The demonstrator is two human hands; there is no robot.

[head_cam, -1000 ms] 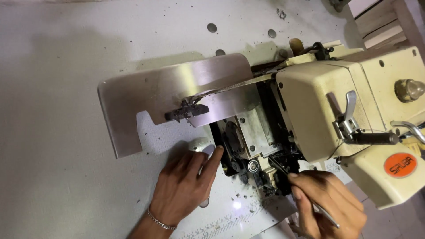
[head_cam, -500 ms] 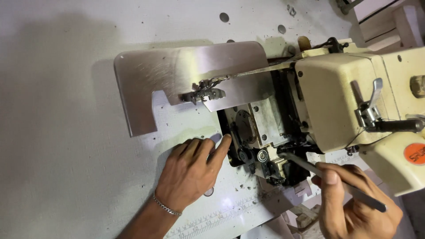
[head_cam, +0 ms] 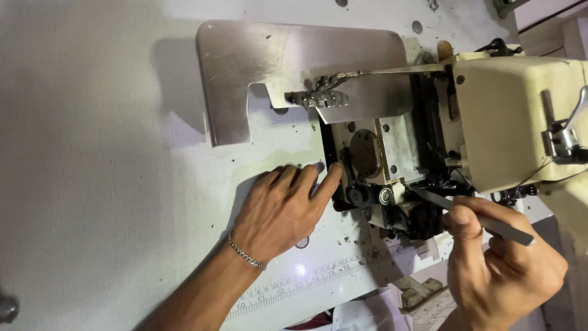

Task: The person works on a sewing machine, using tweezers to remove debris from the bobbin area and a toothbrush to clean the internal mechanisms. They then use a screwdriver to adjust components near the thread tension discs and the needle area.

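so your left hand (head_cam: 278, 211) is lying flat on the white table (head_cam: 92, 184), fingers spread loose and gripping nothing, with the index fingertip touching the edge of the opening where the dark inner mechanism (head_cam: 392, 196) of the cream sewing machine (head_cam: 514, 122) sits exposed. your right hand (head_cam: 499, 270) is curled tight around a slim grey metal tool (head_cam: 471, 214), thumb pressed on top, and its tip pokes into the black parts just right of the small round bearing. the shiny metal cover plate (head_cam: 275, 67) is swung out up top, well apart from both hands, and a bracelet (head_cam: 247, 252) sits on your left wrist.
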